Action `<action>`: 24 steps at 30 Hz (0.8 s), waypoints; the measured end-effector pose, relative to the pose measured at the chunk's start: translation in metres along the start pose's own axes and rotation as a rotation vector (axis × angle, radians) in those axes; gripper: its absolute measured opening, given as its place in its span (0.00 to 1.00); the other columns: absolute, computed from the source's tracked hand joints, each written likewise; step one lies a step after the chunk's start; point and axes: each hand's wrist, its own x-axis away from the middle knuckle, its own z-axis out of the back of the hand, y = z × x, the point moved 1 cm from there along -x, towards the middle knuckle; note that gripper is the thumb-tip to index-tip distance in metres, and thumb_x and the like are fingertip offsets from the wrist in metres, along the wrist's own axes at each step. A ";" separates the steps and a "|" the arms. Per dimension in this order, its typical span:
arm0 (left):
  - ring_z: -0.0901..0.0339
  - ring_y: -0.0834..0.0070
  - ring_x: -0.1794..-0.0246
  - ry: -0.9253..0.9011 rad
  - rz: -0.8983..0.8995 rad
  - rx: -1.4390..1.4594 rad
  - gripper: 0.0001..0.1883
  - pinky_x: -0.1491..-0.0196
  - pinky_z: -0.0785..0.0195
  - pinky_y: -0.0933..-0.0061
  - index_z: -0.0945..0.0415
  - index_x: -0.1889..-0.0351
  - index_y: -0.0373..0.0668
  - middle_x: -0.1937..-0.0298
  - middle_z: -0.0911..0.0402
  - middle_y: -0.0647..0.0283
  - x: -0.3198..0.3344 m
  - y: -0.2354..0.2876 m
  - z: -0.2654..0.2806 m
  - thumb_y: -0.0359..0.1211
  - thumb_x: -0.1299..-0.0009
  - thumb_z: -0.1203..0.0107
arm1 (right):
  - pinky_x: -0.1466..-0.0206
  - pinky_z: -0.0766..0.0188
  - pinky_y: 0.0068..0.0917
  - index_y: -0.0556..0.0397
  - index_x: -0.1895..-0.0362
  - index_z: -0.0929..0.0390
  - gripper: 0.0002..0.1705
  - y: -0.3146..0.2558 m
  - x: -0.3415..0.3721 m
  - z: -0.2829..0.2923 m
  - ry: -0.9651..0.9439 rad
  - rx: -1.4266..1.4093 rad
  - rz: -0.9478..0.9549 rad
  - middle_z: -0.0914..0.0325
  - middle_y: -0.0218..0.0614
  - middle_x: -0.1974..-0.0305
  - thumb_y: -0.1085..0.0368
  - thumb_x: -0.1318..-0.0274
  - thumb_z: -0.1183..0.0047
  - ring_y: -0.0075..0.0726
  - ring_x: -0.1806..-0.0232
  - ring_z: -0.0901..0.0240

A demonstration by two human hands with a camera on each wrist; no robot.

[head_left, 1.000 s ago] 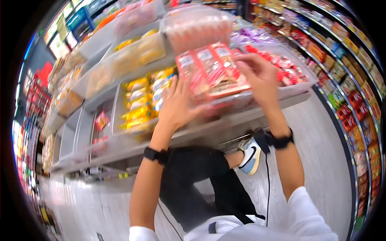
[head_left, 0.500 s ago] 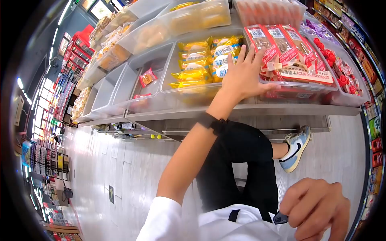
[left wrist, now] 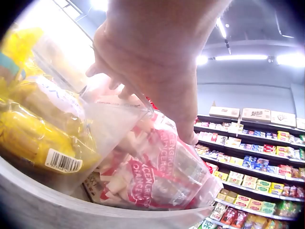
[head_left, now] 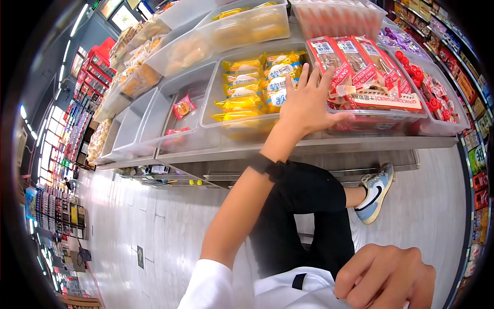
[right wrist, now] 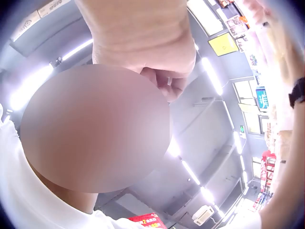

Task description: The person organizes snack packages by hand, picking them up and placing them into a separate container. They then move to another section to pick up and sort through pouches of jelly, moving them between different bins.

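Note:
My left hand (head_left: 307, 105) lies with its fingers spread over the shared edge of two clear plastic bins. Left of it are yellow-wrapped snack packets (head_left: 243, 90), stacked in rows in one bin. To its right, red-and-clear snack packets (head_left: 363, 64) fill the other bin, with a printed card strip (head_left: 386, 102) across their front. In the left wrist view the fingers reach over the bin wall above the red packets (left wrist: 143, 183). My right hand (head_left: 386, 278) is drawn back close to the white shirt, its fingers curled. Nothing shows in its grip; its palm side is mostly hidden.
A bin (head_left: 175, 135) with a few red packets stands further left. Red-capped sweets (head_left: 437, 98) fill the bin at right. Upper bins (head_left: 247, 28) rise behind. Stocked shelves (head_left: 481, 129) line the right side. A metal shelf edge (head_left: 309, 147) runs above my knees.
Both hands were at the red packets a second ago. My right hand has drawn back to my chest, while the left has stayed at the bins' edge. The head view has shifted left.

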 end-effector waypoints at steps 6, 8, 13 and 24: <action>0.51 0.43 0.23 0.000 -0.009 -0.031 0.58 0.29 0.60 0.27 0.46 0.25 0.46 0.26 0.41 0.42 0.001 -0.002 0.000 0.69 0.47 0.39 | 0.83 0.56 0.27 0.37 0.66 0.10 0.20 0.020 -0.010 -0.008 0.105 -0.076 0.174 0.44 0.25 0.87 0.81 0.45 0.47 0.23 0.90 0.58; 0.51 0.43 0.22 -0.006 -0.004 -0.019 0.58 0.29 0.60 0.27 0.47 0.24 0.46 0.26 0.41 0.42 0.001 -0.001 0.001 0.69 0.47 0.39 | 0.83 0.57 0.27 0.39 0.68 0.10 0.20 0.022 -0.011 -0.007 0.104 -0.117 0.323 0.44 0.25 0.86 0.81 0.45 0.47 0.23 0.90 0.58; 0.52 0.43 0.22 -0.007 -0.019 -0.021 0.60 0.29 0.60 0.28 0.51 0.22 0.50 0.25 0.43 0.43 0.001 0.000 -0.001 0.69 0.47 0.38 | 0.83 0.57 0.27 0.42 0.70 0.10 0.19 0.003 -0.017 -0.004 0.115 -0.069 0.025 0.45 0.25 0.86 0.81 0.46 0.47 0.24 0.90 0.58; 0.53 0.49 0.21 -0.084 0.010 -0.058 0.59 0.26 0.59 0.37 0.45 0.24 0.44 0.23 0.45 0.47 -0.003 0.001 0.004 0.68 0.47 0.38 | 0.81 0.55 0.25 0.44 0.73 0.11 0.16 -0.010 -0.009 0.011 0.229 -0.089 0.319 0.44 0.23 0.84 0.80 0.46 0.46 0.22 0.90 0.56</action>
